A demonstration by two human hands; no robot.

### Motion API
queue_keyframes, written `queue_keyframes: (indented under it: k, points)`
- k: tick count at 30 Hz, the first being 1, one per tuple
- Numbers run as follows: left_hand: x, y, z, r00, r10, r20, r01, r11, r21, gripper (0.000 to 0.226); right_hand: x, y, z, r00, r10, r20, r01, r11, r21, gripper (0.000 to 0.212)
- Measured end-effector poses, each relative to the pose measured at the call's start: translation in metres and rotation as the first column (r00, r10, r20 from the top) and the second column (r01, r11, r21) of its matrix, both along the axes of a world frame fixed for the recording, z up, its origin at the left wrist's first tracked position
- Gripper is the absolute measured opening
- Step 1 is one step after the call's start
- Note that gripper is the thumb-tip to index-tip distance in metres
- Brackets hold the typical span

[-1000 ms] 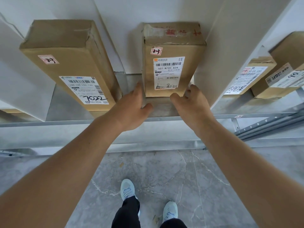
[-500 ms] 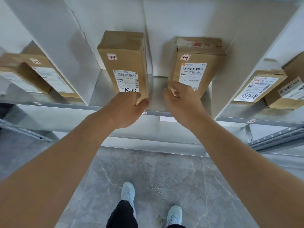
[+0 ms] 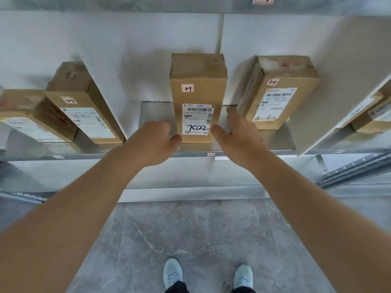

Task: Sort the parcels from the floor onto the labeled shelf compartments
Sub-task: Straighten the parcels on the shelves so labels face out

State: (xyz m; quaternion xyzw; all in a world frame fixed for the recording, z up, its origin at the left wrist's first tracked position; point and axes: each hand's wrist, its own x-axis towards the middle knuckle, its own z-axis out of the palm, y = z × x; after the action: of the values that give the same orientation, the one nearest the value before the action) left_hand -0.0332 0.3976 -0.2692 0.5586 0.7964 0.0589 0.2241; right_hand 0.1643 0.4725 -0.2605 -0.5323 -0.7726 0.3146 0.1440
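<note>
A tall brown parcel (image 3: 197,81) with a "2-3" sticker and "7022" handwritten on its label stands upright in the middle shelf compartment. My left hand (image 3: 153,142) grips its lower left corner, thumb on the front face and fingers round the side. My right hand (image 3: 239,136) lies against its right side with straight fingers, and its thumb touches the front edge. A second parcel (image 3: 279,98) marked "2-3" stands tilted to the right in the same compartment. A small "2-3" tag (image 3: 211,154) sits on the metal shelf edge (image 3: 264,152).
White dividers (image 3: 338,81) wall the compartment on both sides. Two parcels (image 3: 84,115) stand in the left compartment, and more parcels (image 3: 376,117) in the right one. Below the shelf lies grey marble floor (image 3: 190,229) with my shoes (image 3: 172,271).
My hands left the right "2-3" parcel and went to the "7022" parcel. That parcel now stands upright, away from the left divider. My view has pulled back and shifted left.
</note>
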Motion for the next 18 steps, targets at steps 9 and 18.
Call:
queue_keyframes:
  k: [9,18]
  points:
    - [-0.012,0.021,-0.028,0.995,-0.063,0.083,0.060,0.997,0.040,0.062,-0.015,0.006,-0.027,0.998,0.026,0.059,-0.020,0.995,-0.097,0.041]
    - [-0.012,0.030,-0.044,0.942,-0.038,0.334,-0.011,0.990,0.143,0.071,-0.025,0.012,-0.048,0.999,-0.030,-0.019,0.028,0.995,-0.096,0.051]
